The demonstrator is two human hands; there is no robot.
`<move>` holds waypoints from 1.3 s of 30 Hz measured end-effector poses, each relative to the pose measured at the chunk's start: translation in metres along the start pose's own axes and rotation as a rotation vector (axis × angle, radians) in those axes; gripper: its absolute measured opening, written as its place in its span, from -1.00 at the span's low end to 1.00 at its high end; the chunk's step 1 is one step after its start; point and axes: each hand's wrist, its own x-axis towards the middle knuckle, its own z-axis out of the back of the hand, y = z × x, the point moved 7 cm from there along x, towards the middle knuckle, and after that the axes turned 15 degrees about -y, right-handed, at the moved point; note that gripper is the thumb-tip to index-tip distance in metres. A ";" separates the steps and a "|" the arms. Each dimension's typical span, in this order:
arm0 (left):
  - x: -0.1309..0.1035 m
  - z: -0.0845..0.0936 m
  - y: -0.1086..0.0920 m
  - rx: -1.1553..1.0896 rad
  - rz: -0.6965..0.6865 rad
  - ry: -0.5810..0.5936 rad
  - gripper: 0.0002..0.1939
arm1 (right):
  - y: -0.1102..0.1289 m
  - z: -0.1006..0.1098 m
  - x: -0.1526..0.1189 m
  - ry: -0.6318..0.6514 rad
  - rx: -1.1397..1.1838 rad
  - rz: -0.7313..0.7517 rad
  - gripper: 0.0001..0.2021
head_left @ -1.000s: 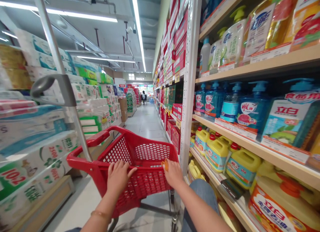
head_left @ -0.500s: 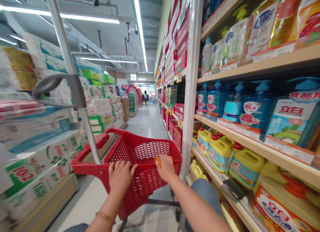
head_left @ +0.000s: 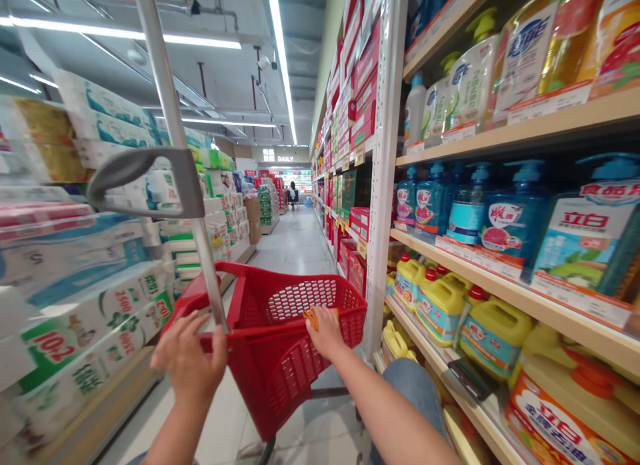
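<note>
A red shopping basket cart (head_left: 250, 365) with perforated sides stands in front of me. Its metal pole (head_left: 156, 58) rises at the left and bears a grey loop handle (head_left: 193, 185). My right hand (head_left: 327, 335) is closed on an orange cloth (head_left: 314, 316) at the basket's near rim; most of the cloth is hidden under the fingers. At the cart's left end, my left hand (head_left: 193, 358) is open with its fingers apart, beside the foot of the pole. Whether it touches the red rim I cannot tell.
Shelves on my right hold blue pump bottles (head_left: 513, 208) and yellow jugs (head_left: 493, 335). A white perforated upright (head_left: 383, 151) stands just past the cart. Stacked paper packs (head_left: 75, 341) line the left side. The tiled aisle (head_left: 293, 245) runs ahead, with a person (head_left: 293, 193) far off.
My left hand has left the basket's near rim and moved left towards the pole's foot. The cart has turned, its pole and handle shifting right. My right hand has moved slightly left with the cloth.
</note>
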 end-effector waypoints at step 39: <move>0.004 -0.019 -0.035 -0.501 -0.165 0.485 -0.57 | 0.087 0.050 0.016 0.082 0.551 0.126 -0.76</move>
